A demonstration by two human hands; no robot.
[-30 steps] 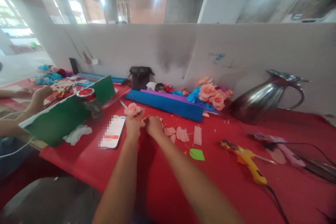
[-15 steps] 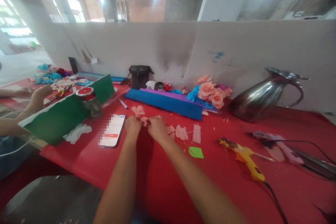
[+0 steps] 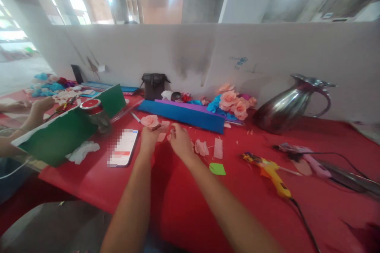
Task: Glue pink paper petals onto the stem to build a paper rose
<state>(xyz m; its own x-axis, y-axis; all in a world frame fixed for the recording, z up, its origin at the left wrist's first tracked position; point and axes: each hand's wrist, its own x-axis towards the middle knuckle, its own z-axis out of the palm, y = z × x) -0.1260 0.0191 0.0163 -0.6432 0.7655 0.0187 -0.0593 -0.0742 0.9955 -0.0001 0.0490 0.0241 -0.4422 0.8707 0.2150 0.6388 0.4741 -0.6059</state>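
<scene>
My left hand (image 3: 149, 138) is closed around the base of a peach paper flower (image 3: 149, 121), whose open bloom shows above the fingers. Beside it, loose peach petals (image 3: 162, 131) show between the hands; whether they are attached to the flower I cannot tell. My right hand (image 3: 181, 142) is a little to the right with its fingers curled together. A small peach bit shows at its fingertips, too blurred to name. More peach paper petals (image 3: 202, 148), a peach strip (image 3: 218, 148) and a green paper leaf (image 3: 217, 168) lie right of that hand.
A phone (image 3: 123, 148) lies left of my arms, near a green board (image 3: 59, 138) and a red-lidded jar (image 3: 95, 112). Blue sheets (image 3: 181, 116) and finished flowers (image 3: 234, 104) lie behind. Rightward are a yellow glue gun (image 3: 271, 172), a pink one (image 3: 314, 164) and a metal jug (image 3: 285, 106). Another person's hands (image 3: 41, 108) are at far left.
The flower in my left hand has turned, so its full bloom now shows. My right hand's fingers have lifted slightly from the petals. The whole view has shifted a little.
</scene>
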